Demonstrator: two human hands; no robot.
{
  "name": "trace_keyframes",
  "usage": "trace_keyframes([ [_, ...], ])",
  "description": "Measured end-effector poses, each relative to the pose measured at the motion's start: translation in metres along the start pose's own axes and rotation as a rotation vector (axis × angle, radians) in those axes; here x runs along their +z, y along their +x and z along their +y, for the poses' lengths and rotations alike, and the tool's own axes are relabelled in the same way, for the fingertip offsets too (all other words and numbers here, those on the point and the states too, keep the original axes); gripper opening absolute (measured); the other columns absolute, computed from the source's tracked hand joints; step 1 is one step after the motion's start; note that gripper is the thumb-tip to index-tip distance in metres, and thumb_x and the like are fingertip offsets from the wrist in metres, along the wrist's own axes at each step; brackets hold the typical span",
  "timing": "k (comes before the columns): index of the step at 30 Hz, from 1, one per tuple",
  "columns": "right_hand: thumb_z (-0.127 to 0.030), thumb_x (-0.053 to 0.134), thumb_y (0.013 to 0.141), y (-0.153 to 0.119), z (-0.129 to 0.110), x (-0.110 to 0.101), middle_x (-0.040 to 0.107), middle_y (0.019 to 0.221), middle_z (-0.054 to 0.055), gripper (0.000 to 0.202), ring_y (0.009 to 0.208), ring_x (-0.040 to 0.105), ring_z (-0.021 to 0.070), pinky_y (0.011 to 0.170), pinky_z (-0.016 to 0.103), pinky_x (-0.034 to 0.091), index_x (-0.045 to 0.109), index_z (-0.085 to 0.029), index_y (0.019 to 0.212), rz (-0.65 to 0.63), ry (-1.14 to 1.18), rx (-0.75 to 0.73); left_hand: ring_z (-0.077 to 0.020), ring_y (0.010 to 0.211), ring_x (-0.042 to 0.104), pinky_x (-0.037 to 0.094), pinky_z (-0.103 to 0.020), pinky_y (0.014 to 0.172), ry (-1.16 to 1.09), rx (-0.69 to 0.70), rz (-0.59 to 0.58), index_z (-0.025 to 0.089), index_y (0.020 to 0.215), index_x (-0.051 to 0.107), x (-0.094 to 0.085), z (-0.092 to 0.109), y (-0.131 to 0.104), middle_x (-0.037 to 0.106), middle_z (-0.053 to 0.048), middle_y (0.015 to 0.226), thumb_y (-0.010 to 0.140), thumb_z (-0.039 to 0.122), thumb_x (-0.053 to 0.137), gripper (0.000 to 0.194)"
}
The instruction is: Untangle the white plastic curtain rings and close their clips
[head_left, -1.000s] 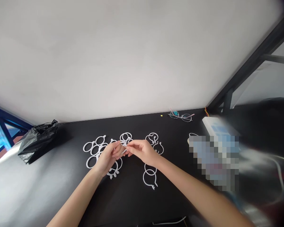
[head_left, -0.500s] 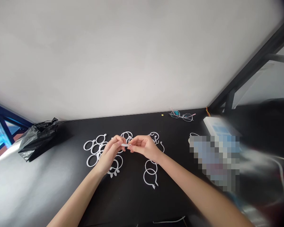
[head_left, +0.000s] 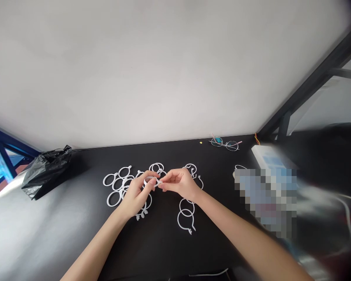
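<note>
A white ring is held between both hands above the black table. My left hand has its fingers and thumb closed on the ring's left part. The fingertips of my right hand pinch its right end, where the detail is too small to make out. Several closed-looking white rings lie left of and under my left hand, some overlapping. To the right, open white rings with parted ends lie near and below my right hand, and more lie just behind it.
A crumpled black plastic bag sits on the left of the table. Eyeglasses and a small yellow bit lie near the wall. At the right are a white and blue box, a blurred-out item and cables.
The held ring has turned, so its round loop now shows instead of its edge. My left fingers have shifted around it; my right hand has barely moved.
</note>
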State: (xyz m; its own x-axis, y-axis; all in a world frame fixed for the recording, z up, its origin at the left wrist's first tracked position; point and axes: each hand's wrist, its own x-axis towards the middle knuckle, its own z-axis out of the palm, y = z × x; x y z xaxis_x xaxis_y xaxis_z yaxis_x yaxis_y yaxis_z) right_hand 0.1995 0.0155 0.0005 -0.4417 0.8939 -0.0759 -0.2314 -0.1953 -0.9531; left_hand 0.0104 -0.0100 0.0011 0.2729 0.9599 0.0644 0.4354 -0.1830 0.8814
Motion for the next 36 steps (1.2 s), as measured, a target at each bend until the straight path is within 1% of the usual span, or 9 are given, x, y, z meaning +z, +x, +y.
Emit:
trace_keyframes([
  [5,-0.026,0.087,0.056,-0.001,0.001,-0.001,0.070,0.064,0.001,0.022,0.059,0.066,0.0137,0.062,0.029,0.056,0.073,-0.014,0.069,-0.029,-0.009,0.001,-0.0182,0.081,0.058,0.043,-0.029,0.074,0.055,-0.008,-0.046,0.021,0.091,0.062,-0.003,0.009,0.001,0.066,-0.001,0.086,0.093,0.040,0.050,0.022],
  [7,-0.026,0.086,0.058,-0.001,0.002,-0.001,0.070,0.063,0.001,0.021,0.058,0.065,0.0130,0.061,0.028,0.055,0.073,-0.014,0.069,-0.046,-0.009,0.006,-0.0178,0.081,0.058,0.042,-0.028,0.073,0.063,-0.011,-0.058,0.021,0.086,0.062,-0.003,0.011,0.002,0.066,0.000,0.084,0.092,0.039,0.052,0.022],
  [10,-0.025,0.087,0.056,-0.001,0.004,-0.001,0.069,0.061,0.001,0.022,0.058,0.066,0.0130,0.061,0.027,0.055,0.072,-0.014,0.069,-0.072,0.011,0.010,-0.0161,0.076,0.056,0.042,-0.027,0.072,0.034,-0.003,-0.063,0.020,0.081,0.061,-0.002,0.011,0.002,0.064,0.000,0.078,0.094,0.039,0.047,0.027],
  [16,-0.027,0.088,0.056,-0.001,0.004,-0.002,0.070,0.063,0.001,0.024,0.057,0.066,0.0138,0.062,0.028,0.056,0.072,-0.015,0.069,-0.109,0.032,-0.002,-0.0139,0.066,0.050,0.042,-0.026,0.065,-0.021,0.014,-0.022,0.018,0.073,0.058,0.001,0.009,0.002,0.058,0.001,0.068,0.094,0.039,0.046,0.032],
  [19,-0.030,0.088,0.055,-0.001,0.004,-0.001,0.069,0.063,0.001,0.027,0.058,0.066,0.0138,0.063,0.029,0.056,0.072,-0.015,0.071,-0.082,0.017,-0.008,-0.0146,0.068,0.051,0.042,-0.026,0.067,0.002,0.025,0.002,0.019,0.076,0.058,0.002,0.011,0.002,0.059,0.000,0.071,0.094,0.039,0.046,0.030],
  [22,-0.032,0.087,0.056,0.001,0.005,0.000,0.070,0.068,0.001,0.029,0.062,0.066,0.0143,0.065,0.030,0.056,0.073,-0.016,0.074,-0.028,0.010,-0.022,-0.0159,0.072,0.054,0.043,-0.028,0.070,0.054,0.023,0.028,0.020,0.085,0.059,0.002,0.011,0.002,0.061,0.000,0.075,0.093,0.041,0.049,0.024],
  [27,-0.038,0.079,0.069,0.006,0.006,-0.004,0.070,0.072,0.003,0.025,0.062,0.065,0.0143,0.066,0.031,0.056,0.071,-0.015,0.075,0.097,-0.049,-0.098,-0.0155,0.065,0.052,0.042,-0.027,0.063,0.247,0.001,0.067,0.023,0.095,0.059,0.002,0.003,0.002,0.051,0.003,0.069,0.086,0.042,0.060,0.022],
  [31,-0.040,0.074,0.074,0.009,0.006,-0.008,0.070,0.072,0.004,0.025,0.060,0.064,0.0136,0.065,0.030,0.055,0.069,-0.015,0.074,0.146,-0.078,-0.146,-0.0173,0.069,0.052,0.043,-0.029,0.066,0.397,0.103,0.072,0.022,0.095,0.060,0.005,-0.004,0.004,0.053,0.002,0.071,0.085,0.036,0.062,0.017],
  [36,-0.040,0.074,0.074,0.009,0.008,-0.008,0.069,0.071,0.004,0.025,0.060,0.063,0.0131,0.063,0.029,0.054,0.068,-0.015,0.074,0.149,-0.122,-0.137,-0.0201,0.074,0.053,0.042,-0.037,0.076,0.508,0.245,0.021,0.021,0.086,0.055,0.009,-0.007,0.006,0.057,-0.001,0.075,0.086,0.031,0.061,0.012],
])
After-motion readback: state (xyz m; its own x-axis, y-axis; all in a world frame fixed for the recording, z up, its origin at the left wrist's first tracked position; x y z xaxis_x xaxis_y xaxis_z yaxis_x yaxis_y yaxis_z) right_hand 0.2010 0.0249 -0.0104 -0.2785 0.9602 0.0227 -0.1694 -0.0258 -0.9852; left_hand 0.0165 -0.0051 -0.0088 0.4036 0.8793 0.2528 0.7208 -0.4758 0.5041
